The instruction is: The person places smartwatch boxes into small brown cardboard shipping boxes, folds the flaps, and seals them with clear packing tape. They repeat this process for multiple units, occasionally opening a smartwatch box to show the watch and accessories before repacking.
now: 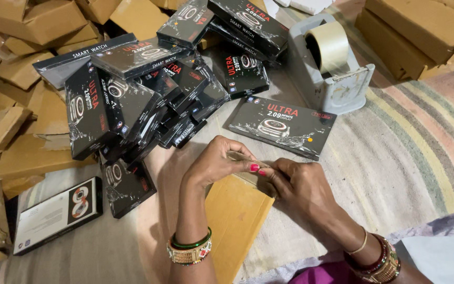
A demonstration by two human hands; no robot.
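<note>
Cardboard box partly under hands

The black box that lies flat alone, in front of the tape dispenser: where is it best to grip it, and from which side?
Probably at the near long edge of the black box, coming from the side of the hands. It lies flat on the cloth, that edge is free, and the tape dispenser stands close behind it.

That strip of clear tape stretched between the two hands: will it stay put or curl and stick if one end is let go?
The clear tape strip looks thin and limp, held taut only by the left hand and right hand, so a freed end would probably droop or curl. Being adhesive, it likely clings to fingers or the brown carton below. It seems nearly weightless.
</note>
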